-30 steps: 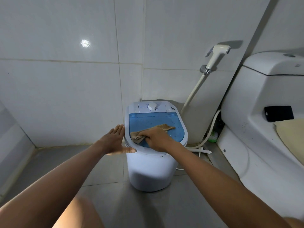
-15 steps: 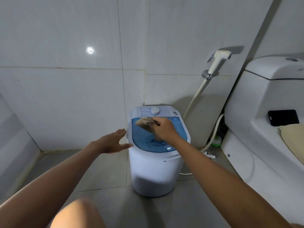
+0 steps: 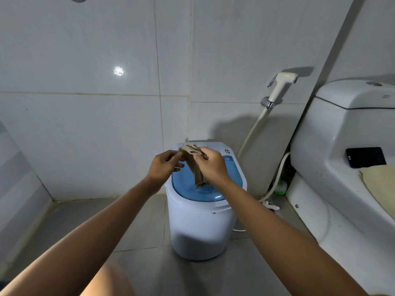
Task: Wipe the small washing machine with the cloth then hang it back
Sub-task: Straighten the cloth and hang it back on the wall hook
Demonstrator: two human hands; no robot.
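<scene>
Far left: pale grey tiled wall [image 3: 85, 124] bearing one bright spot of reflected light, meeting a grey tiled floor [image 3: 89, 221] along a stained joint. Left hand [image 3: 163, 167] raised above the left rim of the machine, fingers curled, fingertips at the left edge of the cloth's upper fold; whether pinching the fabric or merely touching it cannot be told. Small brown woven cloth [image 3: 195, 165] held up off the lid, bunched at the top in front of the control panel, loose end hanging down to just above the blue surface, contact there not discernible. Right hand [image 3: 211, 166] closed around the upper part of the cloth, thumb and fingers gripping the bunched fabric. Beneath both hands: small white cylindrical washing machine with a translucent blue lid [image 3: 201, 227], standing upright on the floor close to the back wall, lid shut, a small button visible at the right end of the panel. Right of the machine: cream handheld spray nozzle [image 3: 282, 82] seated in a wall bracket, hose running down behind the machine. Far right: white ceramic toilet [image 3: 342, 129], cistern lid in place, with a black flat phone-like object [image 3: 365, 157] lying on the ledge and a cream-coloured seat cover [image 3: 380, 182] just beside it.
</scene>
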